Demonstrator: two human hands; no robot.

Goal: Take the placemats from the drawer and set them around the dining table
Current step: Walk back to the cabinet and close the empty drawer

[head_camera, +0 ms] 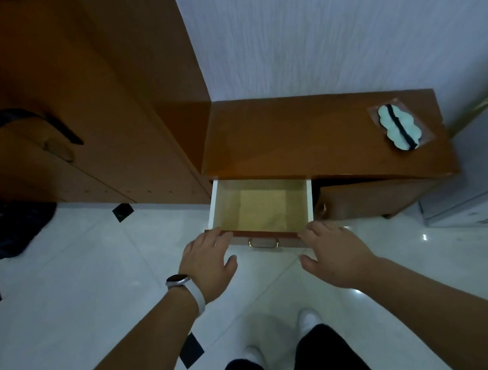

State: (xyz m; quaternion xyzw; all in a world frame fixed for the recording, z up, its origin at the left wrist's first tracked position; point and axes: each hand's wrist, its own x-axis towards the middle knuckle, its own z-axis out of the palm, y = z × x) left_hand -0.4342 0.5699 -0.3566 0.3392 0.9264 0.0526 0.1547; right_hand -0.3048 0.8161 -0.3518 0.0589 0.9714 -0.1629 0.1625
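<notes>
The drawer (261,206) of a low wooden cabinet (309,140) stands pulled out, and its pale wooden bottom shows bare with nothing lying in it. A brass handle (263,243) hangs on the drawer front. My left hand (207,258), with a watch on its wrist, rests flat with fingers spread on the front's left corner. My right hand (331,246) lies flat on the front's right corner, fingers apart. Neither hand holds anything. No placemats are in view.
A tall wooden wardrobe (71,99) stands to the left of the cabinet. A pale cloud-shaped item in a clear bag (398,126) lies on the cabinet top at the right. Dark clothing (5,230) lies on the white tiled floor at left. My feet are below.
</notes>
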